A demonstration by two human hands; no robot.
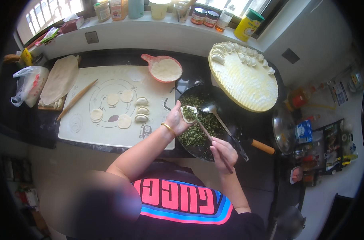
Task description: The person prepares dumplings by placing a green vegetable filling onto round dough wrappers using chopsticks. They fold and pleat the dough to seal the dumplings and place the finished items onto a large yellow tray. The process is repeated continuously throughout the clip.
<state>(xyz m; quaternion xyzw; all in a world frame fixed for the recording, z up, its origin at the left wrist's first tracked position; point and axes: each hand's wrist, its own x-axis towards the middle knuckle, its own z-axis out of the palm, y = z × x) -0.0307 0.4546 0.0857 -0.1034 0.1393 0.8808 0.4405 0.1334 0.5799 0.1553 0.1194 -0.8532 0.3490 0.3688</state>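
Note:
My left hand, with a gold bangle at its wrist, cups a round dumpling wrapper topped with chopped green filling. Closed around brown chopsticks is my right hand; their tips reach the filling on the wrapper. Both hands are over a dark wok of chopped green filling. A metal ladle or spatula with a black handle end leans in the wok, beside the chopsticks. Flat wrappers and several folded dumplings lie on the pale mat to the left.
A rolling pin lies on the mat's left side, near a sheet of dough and a plastic bag. Behind stands a pink bowl of flour. At back right, a round yellow tray bears dumplings. The wok's wooden handle points right.

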